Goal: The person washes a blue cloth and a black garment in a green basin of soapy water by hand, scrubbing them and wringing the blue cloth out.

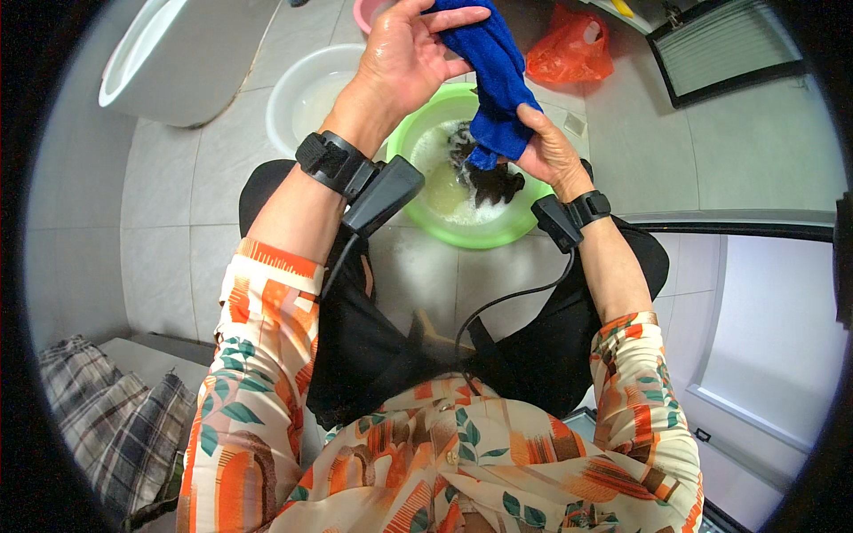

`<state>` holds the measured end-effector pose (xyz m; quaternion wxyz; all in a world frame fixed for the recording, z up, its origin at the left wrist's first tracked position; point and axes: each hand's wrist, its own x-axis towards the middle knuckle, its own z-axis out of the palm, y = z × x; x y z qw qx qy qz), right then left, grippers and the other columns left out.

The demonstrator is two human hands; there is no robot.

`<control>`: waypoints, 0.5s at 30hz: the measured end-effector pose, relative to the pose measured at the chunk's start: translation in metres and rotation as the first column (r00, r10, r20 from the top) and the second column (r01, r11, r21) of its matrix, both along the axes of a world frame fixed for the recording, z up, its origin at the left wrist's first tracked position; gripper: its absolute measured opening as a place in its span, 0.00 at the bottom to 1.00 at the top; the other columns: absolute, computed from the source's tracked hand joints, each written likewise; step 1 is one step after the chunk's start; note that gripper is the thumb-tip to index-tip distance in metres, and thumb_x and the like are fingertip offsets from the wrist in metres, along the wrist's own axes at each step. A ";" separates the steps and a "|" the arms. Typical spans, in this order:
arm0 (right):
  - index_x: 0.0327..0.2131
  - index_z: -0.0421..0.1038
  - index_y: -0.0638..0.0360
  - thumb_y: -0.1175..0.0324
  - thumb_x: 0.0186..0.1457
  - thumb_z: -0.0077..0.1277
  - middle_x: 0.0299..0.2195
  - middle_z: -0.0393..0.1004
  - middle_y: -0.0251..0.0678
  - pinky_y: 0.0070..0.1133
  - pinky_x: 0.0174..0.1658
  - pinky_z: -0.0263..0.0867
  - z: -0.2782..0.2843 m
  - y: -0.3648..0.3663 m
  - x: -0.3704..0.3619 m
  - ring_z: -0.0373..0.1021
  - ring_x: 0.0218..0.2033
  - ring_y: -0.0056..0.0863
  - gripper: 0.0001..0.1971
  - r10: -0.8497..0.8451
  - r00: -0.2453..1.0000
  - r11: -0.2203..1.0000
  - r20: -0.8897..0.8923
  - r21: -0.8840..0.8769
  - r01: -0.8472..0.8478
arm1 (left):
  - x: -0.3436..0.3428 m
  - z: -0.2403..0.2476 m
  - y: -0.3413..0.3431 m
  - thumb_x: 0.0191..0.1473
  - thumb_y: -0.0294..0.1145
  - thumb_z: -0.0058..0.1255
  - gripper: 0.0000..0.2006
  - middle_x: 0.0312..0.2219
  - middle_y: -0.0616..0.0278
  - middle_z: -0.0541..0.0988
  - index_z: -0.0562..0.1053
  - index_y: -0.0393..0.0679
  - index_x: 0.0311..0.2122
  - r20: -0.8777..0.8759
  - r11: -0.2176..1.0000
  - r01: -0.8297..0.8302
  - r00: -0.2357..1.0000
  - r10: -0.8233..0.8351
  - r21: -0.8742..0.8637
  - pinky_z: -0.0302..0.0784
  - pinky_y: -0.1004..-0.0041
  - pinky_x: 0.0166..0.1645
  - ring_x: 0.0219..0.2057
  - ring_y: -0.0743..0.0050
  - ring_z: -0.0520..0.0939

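A blue cloth [491,67] hangs stretched between my two hands above a light green basin [481,235]. My left hand [410,55] holds its upper end, with some fingers spread across the fabric; the top of the cloth runs out of view. My right hand [551,149] pinches the lower part between thumb and fingers. Foamy, cloudy water [442,185] fills the basin below. In it lies a dark wet cloth [493,184], partly hidden behind the blue one.
Beside the green basin, to the left, stands a white basin [300,105]. A red plastic bag [573,49] lies at the back right, and a pink container [366,12] shows at the top edge. A large white tub [191,62] stands far left. Checked fabric [120,426] lies lower left.
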<state>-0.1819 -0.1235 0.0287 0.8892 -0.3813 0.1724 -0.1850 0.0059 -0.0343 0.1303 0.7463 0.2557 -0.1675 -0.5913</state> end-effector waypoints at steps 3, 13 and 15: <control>0.52 0.58 0.59 0.54 0.44 0.58 0.45 0.67 0.36 0.30 0.48 0.65 -0.001 -0.004 -0.001 0.66 0.44 0.29 0.34 -0.018 1.000 0.999 0.000 -0.041 0.018 | -0.008 0.002 0.000 0.56 0.38 0.38 0.19 0.41 0.48 0.71 0.61 0.34 0.47 -0.007 1.000 -0.011 1.000 0.011 0.010 0.73 0.60 0.48 0.42 0.54 0.73; 0.51 0.59 0.59 0.50 0.38 0.62 0.41 0.68 0.32 0.20 0.49 0.59 0.023 0.005 0.009 0.65 0.42 0.22 0.39 -0.021 0.936 0.859 -0.352 -0.486 -0.164 | -0.002 -0.022 -0.008 0.55 0.42 0.40 0.20 0.39 0.50 0.73 0.62 0.38 0.48 0.129 0.987 0.153 0.981 -0.146 -0.041 0.74 0.64 0.43 0.38 0.59 0.75; 0.50 0.60 0.60 0.51 0.36 0.63 0.42 0.68 0.34 0.20 0.49 0.59 0.035 0.013 0.011 0.65 0.42 0.22 0.39 -0.054 0.893 0.766 -0.447 -0.592 -0.250 | -0.004 -0.024 -0.008 0.55 0.42 0.41 0.20 0.38 0.50 0.73 0.63 0.39 0.48 0.133 0.981 0.193 0.972 -0.192 0.009 0.74 0.64 0.43 0.37 0.60 0.75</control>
